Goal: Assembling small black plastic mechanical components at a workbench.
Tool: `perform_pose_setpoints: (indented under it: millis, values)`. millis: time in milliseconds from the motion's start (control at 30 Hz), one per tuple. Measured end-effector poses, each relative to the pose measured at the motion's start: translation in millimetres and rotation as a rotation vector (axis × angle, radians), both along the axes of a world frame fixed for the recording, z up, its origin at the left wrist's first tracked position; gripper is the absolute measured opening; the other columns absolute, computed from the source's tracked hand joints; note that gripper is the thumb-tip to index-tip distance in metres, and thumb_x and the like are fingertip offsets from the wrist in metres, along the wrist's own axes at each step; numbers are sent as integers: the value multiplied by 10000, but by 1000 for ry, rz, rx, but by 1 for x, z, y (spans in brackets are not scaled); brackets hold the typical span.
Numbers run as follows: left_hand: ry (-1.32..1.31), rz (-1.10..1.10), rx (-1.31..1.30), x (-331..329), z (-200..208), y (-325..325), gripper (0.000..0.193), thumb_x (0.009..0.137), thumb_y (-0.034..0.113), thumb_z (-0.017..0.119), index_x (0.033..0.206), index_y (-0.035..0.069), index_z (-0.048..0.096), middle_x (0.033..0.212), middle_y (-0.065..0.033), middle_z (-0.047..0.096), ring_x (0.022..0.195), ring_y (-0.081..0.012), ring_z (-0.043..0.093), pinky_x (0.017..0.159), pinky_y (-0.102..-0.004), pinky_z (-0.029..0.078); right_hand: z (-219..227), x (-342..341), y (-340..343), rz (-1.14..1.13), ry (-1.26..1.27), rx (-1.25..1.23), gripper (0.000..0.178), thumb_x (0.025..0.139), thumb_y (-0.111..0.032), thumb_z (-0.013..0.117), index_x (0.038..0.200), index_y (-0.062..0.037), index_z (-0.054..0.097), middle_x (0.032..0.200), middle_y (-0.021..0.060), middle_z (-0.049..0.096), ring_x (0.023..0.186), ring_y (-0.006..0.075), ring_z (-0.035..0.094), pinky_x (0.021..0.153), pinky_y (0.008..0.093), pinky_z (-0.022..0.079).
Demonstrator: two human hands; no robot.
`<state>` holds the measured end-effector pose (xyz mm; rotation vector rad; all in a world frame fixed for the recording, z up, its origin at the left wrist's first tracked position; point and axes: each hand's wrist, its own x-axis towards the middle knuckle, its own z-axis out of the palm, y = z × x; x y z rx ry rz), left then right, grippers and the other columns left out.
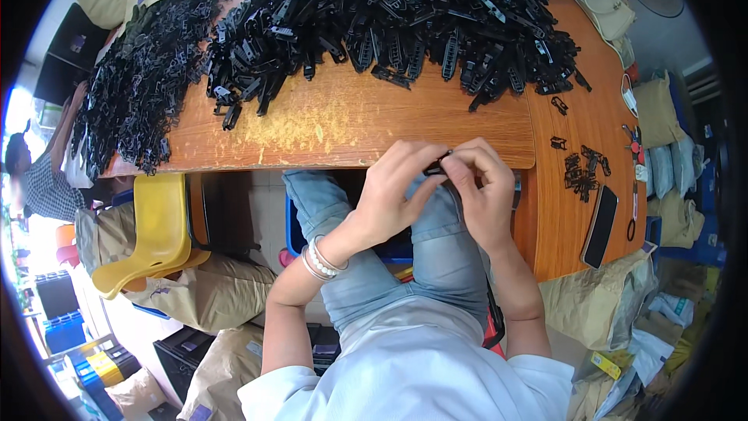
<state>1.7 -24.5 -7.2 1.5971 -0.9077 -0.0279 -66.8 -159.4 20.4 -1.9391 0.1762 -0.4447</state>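
My left hand [393, 195] and my right hand [485, 187] meet just off the table's front edge, above my lap. Between their fingertips is a small black plastic part [439, 169], pinched from both sides and mostly hidden by the fingers. Its exact shape cannot be made out. Across the wooden table [327, 129] beyond them lies a big heap of black plastic clips [389, 19], long and ladder-like in places. A second heap of smaller black parts [148, 78] spreads along the left.
At the right, a small cluster of black parts [584, 174] lies near a phone [600, 226], red-handled pliers [633, 143] and scissors [633, 210]. A yellow chair [160, 226] stands left. Another person [51, 175] is at the far left. Brown sacks [226, 288] sit on the floor.
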Motion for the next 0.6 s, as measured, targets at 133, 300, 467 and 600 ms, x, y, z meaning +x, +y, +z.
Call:
perform_pose_setpoints:
  millis: [133,300,467,600]
  values:
    - [-235,-23,54,30,-9,-6,333,692,14,679,1008,-26,582,882,-132,598,748,-207,598,648,-302,478,-12,3,-5,-63,2,363,181,863,-80,553,792,84,580,797,36,527,606,61,483,526,177,383]
    - [-169,271,155,104,-23,0,153,731,62,653,874,12,635,749,-118,569,682,-255,575,589,-298,470,-26,0,-14,-96,73,548,133,854,-60,537,798,40,605,760,44,528,608,86,512,500,201,429]
    - [-483,294,460,128,-37,-13,116,726,48,622,838,14,619,822,-105,526,691,-312,545,633,-364,462,-35,4,-15,-129,116,707,122,847,-54,548,877,45,611,823,67,588,664,116,568,535,216,458]
    - [-456,307,462,124,-40,-13,141,710,27,602,849,10,601,831,-115,503,782,-285,538,651,-365,463,-43,10,-18,-143,80,757,125,835,-46,562,897,49,615,871,90,600,713,130,586,573,217,466]
